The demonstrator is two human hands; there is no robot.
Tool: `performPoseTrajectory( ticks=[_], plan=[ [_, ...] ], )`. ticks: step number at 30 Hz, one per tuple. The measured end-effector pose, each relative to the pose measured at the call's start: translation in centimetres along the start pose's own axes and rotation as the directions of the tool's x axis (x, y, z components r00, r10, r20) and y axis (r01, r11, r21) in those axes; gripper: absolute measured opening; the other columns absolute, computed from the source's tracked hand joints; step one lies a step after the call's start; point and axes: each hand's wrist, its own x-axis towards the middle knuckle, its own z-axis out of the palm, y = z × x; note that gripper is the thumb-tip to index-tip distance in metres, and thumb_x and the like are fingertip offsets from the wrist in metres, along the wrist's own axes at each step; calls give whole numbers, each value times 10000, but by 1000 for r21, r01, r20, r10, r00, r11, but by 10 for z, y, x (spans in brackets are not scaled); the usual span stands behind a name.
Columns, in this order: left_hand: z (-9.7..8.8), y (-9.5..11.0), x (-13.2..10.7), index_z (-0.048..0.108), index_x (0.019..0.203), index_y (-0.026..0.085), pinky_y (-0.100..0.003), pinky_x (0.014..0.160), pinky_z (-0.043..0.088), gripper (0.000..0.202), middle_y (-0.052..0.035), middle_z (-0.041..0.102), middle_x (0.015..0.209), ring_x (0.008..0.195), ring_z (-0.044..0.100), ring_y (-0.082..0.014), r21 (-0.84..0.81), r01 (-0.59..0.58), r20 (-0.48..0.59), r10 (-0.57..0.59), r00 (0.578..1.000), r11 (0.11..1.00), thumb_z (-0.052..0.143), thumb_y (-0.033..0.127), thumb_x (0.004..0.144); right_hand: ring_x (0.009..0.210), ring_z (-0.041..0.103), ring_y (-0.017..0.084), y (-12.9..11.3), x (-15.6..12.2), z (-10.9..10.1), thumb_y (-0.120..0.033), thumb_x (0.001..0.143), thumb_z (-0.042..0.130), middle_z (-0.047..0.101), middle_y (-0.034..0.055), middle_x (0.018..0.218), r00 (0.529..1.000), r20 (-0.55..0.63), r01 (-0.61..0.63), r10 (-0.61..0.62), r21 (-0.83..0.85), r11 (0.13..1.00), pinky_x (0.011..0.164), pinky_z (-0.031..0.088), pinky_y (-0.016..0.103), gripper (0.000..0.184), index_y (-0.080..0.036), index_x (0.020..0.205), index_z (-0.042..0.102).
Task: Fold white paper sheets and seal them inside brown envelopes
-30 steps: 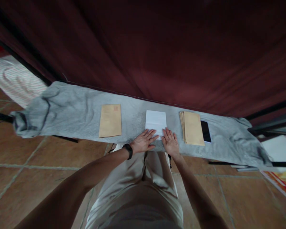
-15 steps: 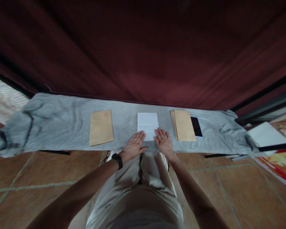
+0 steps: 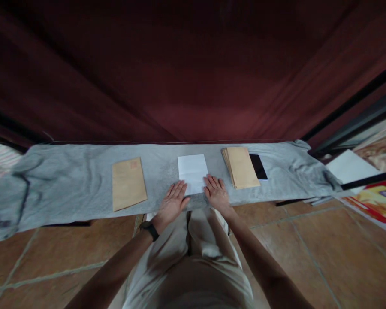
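Note:
A white sheet of paper [image 3: 193,169] lies flat on the grey cloth [image 3: 161,171], with faint creases across it. My left hand [image 3: 173,201] rests palm down at its lower left corner, fingers stretched out, the fingertips by the paper's edge. On the other side, my right hand [image 3: 216,192] lies flat with its fingertips on the sheet's lower right edge. Both hands are open and grip nothing. A brown envelope [image 3: 128,184] with a reddish mark in its upper corner lies to the left. Several brown envelopes [image 3: 242,168] are stacked at the right.
Partly beneath the envelope stack lies a dark phone [image 3: 259,167]. Behind the narrow cloth-covered surface hangs a dark red curtain [image 3: 193,94]. Dark metal bars [image 3: 354,107] stand at the right, near a white board [image 3: 354,167] and a colourful printed sheet [image 3: 378,199].
The camera view has tilted and shifted slightly, so the surface sits at a different angle. Both hands remain flat at the paper's lower corners.

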Motion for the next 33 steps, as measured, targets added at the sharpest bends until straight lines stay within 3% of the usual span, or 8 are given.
performPoseTrajectory(
  ticks=[4,7,19,26,33],
  plan=[
    [1,9,16,430,1516,166,-492,1231,299,556,-121,353,1631,1527,281,-276,-27,-42,25,43,999,999,410,431,1027,1462,397,271,0,0,0,-351,1060,388,436,80,1582,1000,-22,-2,2,17,1000,1223,219,490,495,-208,1531,436],
    [4,10,19,465,1495,194,-519,1233,282,527,-110,398,1608,1515,312,-276,-34,-53,52,54,997,998,413,428,1026,1459,402,272,1,0,1,-341,1056,403,443,82,1578,999,-33,6,-5,31,1000,1220,227,494,492,-210,1528,442],
    [6,-7,15,547,1395,71,-426,1175,398,482,-207,530,1491,1425,464,-275,-44,28,130,-22,991,999,453,328,998,1421,453,238,-1,-6,-3,-255,1027,408,533,84,1516,995,-94,-16,28,127,992,1223,246,442,460,-170,1464,525],
    [7,-11,19,575,1363,101,-398,1154,412,436,-181,575,1455,1386,511,-237,5,5,188,-6,982,1000,423,223,973,1413,462,229,1,-7,-3,-237,1019,418,542,94,1507,995,-92,-15,26,116,993,1215,257,434,451,-167,1447,541],
    [5,-3,17,544,1387,38,-412,1127,409,519,-252,525,1476,1395,491,-289,126,-36,259,2,966,991,377,34,895,1417,459,226,1,-7,-2,-241,1021,418,541,95,1507,996,-88,-19,29,109,994,1216,262,434,453,-165,1452,535]
  ],
)
